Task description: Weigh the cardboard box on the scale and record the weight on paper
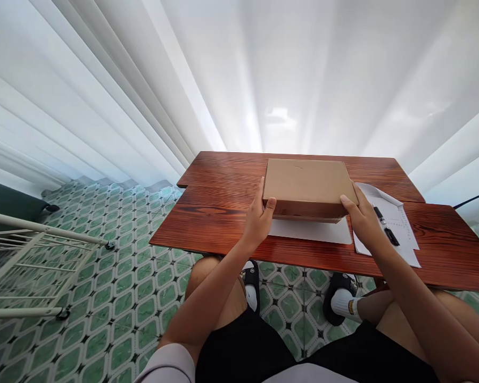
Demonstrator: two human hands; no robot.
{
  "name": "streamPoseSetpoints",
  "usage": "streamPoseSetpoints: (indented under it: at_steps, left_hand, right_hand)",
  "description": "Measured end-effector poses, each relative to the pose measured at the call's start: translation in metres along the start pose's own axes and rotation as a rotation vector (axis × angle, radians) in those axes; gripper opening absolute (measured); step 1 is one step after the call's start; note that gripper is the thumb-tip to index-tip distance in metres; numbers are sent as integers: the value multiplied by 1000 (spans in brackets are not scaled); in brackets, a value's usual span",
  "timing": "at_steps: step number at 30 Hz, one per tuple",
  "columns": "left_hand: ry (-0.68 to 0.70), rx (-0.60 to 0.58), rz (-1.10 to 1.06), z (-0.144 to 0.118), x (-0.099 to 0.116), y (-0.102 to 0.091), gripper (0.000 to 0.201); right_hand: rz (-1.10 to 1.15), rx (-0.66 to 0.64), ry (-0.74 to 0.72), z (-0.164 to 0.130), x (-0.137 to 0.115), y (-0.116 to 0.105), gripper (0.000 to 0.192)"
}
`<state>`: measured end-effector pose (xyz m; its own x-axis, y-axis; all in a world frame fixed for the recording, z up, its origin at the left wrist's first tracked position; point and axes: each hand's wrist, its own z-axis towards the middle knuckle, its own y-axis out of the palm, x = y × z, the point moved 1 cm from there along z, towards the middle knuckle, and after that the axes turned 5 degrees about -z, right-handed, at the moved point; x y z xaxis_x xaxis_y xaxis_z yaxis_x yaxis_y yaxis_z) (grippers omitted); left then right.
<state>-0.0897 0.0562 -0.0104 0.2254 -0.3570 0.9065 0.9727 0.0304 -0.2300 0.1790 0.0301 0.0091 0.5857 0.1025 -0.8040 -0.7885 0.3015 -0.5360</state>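
Wooden table (223, 213), red-brown: white sheet (309, 231) under box; printed paper (399, 223) with black pen (385, 226) just right; white rack (35, 255) on tiled floor, well left. Left hand (257, 218) and right hand (363, 221), each partly curled, clasp opposite short ends of cardboard box (307, 186). Box closed, near table centre, long axis left-right, near edge raised slightly.

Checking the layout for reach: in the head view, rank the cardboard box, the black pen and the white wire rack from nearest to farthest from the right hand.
1. cardboard box: touching the right hand.
2. black pen: just right, on the paper.
3. white wire rack: far left, on the floor.
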Motion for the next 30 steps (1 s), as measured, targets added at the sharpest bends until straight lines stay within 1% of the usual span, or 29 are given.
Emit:
streamPoseSetpoints:
  at_steps: [6,11,16,18,23,27,30]
  left_hand:
    - [41,106,10,0,-6,-22,75]
    - [41,221,1,-3,-9,-46,75]
    - [23,349,-41,-3,-16,-75,69]
    - [6,429,-42,0,-18,-89,63]
    - [-72,613,-104,8,-21,-118,55]
    - [-93,738,-153,14,-32,-135,54]
    - [-124,781,-166,16,-44,-143,50]
  right_hand:
    - [-1,-61,-64,11,-18,18,63]
    - [19,-129,-80,21,-39,42,67]
    - [77,-188,-135,33,-60,78,69]
    - [104,-211,-150,37,-69,94,68]
    - [163,-318,-121,42,-89,136,72]
    - [179,-368,-108,42,-98,163,77]
    - [186,-381,-109,43,-100,177,75]
